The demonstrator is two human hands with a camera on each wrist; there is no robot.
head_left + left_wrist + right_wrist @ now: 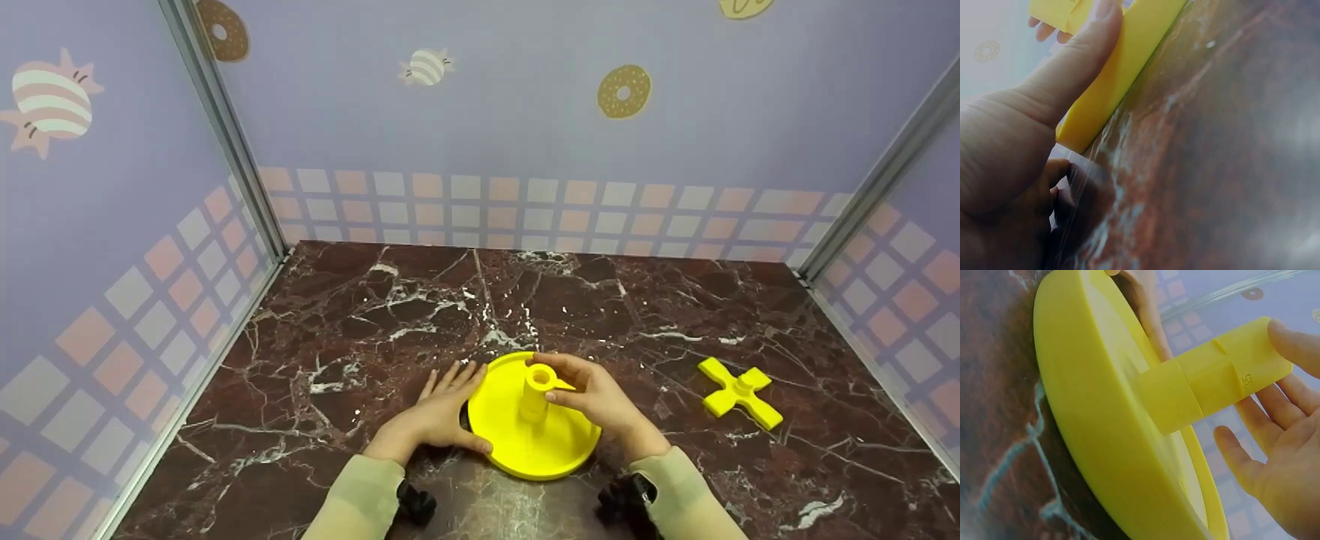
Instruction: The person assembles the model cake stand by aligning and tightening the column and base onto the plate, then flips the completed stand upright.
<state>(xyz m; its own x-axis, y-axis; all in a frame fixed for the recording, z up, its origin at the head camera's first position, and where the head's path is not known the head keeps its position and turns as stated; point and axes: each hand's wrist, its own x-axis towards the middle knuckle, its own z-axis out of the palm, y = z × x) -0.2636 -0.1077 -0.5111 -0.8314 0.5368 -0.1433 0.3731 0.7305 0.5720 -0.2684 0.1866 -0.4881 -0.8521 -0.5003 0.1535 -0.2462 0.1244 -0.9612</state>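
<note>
A round yellow tray [502,450] with a raised rim stands on the dark marble table, and a yellow tube [1216,377] rises upright from its middle. Near its top the tube has a small pointed tab [564,385]; a marking like "35" is on its side. With thumb and fingers my right hand [600,397] grips the tube's upper part. My left hand [442,420] rests against the tray's left rim, fingers extended and thumb [1072,67] lying over the edge. Part of the left rim is hidden beneath that hand.
To the right on the table [360,315] lies a yellow cross-shaped piece [742,391] with a short peg at its centre. Patterned purple wall panels [525,135] enclose the back and both sides. Dark wrist devices [414,504] are strapped below both hands.
</note>
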